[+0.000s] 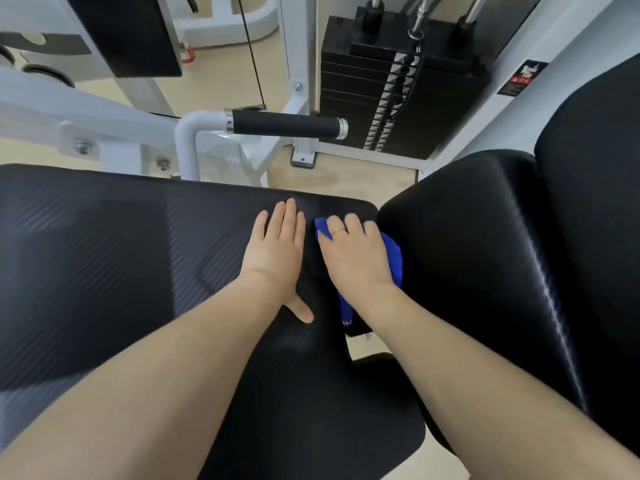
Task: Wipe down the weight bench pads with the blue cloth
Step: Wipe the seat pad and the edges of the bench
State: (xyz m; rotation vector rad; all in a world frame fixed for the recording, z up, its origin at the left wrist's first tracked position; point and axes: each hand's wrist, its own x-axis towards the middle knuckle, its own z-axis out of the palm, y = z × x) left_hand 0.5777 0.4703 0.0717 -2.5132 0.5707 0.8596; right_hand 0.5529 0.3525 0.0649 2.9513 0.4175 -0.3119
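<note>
The right hand [353, 251] is pressing the blue cloth [393, 258] flat at the seat pad's [138, 265] right edge, beside the back pad [485, 254]; the left hand [277, 251] is resting open, empty, just leftward.

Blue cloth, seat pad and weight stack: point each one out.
blue cloth [394, 259], head view, fold right of the knuckles.
seat pad [104, 258], head view, bare ribbed top.
weight stack [356, 95], head view, plate fronts.

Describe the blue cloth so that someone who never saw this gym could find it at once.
Find the wide black seat pad. At its right edge, beside the back pad, the right hand presses on the blue cloth. It is the only bright blue thing here.
</note>
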